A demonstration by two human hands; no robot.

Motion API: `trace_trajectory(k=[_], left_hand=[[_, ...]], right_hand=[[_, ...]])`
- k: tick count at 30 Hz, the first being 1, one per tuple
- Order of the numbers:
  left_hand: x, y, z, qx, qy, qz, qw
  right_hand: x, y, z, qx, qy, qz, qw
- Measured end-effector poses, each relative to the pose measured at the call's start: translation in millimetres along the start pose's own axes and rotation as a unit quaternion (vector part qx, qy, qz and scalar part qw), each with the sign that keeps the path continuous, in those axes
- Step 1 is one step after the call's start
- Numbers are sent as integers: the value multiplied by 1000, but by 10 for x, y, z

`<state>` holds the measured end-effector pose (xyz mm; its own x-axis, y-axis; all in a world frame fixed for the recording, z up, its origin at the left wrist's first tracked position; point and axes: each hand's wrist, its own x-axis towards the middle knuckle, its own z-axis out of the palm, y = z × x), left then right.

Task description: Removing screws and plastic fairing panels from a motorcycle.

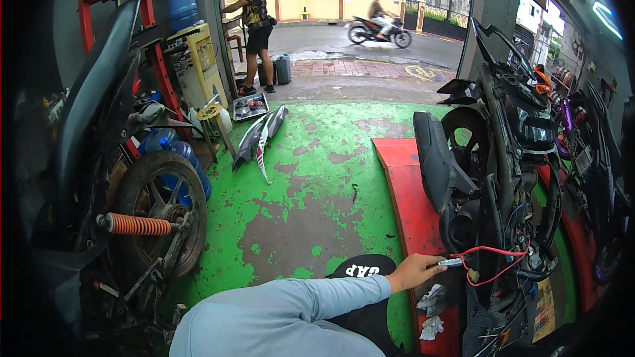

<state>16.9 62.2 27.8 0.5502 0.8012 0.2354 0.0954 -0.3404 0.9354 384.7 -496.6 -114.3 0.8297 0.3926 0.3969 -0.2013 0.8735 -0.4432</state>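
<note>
My left hand (417, 272), at the end of a light blue sleeve (278, 297), reaches right with its fingers pinched on a small pale grey device (451, 262). Beside the device, a red wire (497, 249) loops toward exposed wiring on a partly stripped black motorcycle (522, 132). A small yellowish connector (473, 276) hangs among the loops. The motorcycle stands on a red lift platform (403, 172), where crumpled rags (433, 327) lie below my hand. My right hand does not show.
At left stands another motorcycle with a bare wheel (162, 215) and an orange shock spring (139, 225). A fairing panel (261, 139) and a metal tray (250, 106) lie on the green floor. A person (254, 26) stands at the doorway; a rider (377, 20) passes on the road.
</note>
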Motion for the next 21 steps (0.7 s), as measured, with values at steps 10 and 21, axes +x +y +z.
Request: trace_trajectory(k=[10,21], left_hand=[[-11,-11,30,-22,19,11,1000],[4,-53,38,-19,-3,-9,1000]], right_hand=[[115,652,2059,-257,135,-25,956],[143,1172,3067,-347,267,-122,891]])
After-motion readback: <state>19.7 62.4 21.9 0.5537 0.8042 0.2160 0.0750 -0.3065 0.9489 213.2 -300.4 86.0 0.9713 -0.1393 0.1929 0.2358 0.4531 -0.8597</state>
